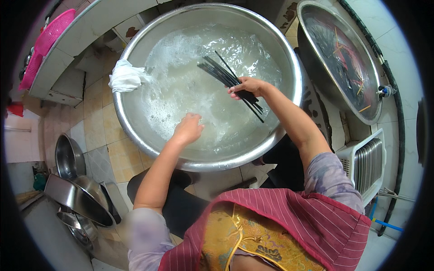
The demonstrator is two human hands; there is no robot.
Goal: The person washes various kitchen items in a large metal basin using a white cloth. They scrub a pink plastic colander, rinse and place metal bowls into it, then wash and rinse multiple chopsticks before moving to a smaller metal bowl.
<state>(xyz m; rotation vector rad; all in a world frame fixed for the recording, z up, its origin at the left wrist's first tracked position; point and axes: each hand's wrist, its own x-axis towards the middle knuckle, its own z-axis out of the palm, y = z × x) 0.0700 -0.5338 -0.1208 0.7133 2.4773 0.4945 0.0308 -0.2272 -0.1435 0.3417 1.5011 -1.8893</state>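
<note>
A large round metal basin (206, 166) of cloudy, sudsy water stands before me. My right hand (245, 88) grips a bundle of black chopsticks (222, 74) above the water, one stick angled away from the others. My left hand (190, 127) is at the water near the basin's lower left side; its fingertips are partly hidden in the suds, and I cannot tell whether they hold anything. A wet white cloth (126, 77) hangs over the basin's left rim.
At the upper right a second metal basin (305, 44) holds dark water with several sticks. A white plastic basket (346, 159) of stacked metal trays stands at the right. Metal bowls and pans (79, 200) lie at the lower left. A pink plastic basket (54, 30) sits on the tiled counter (84, 32).
</note>
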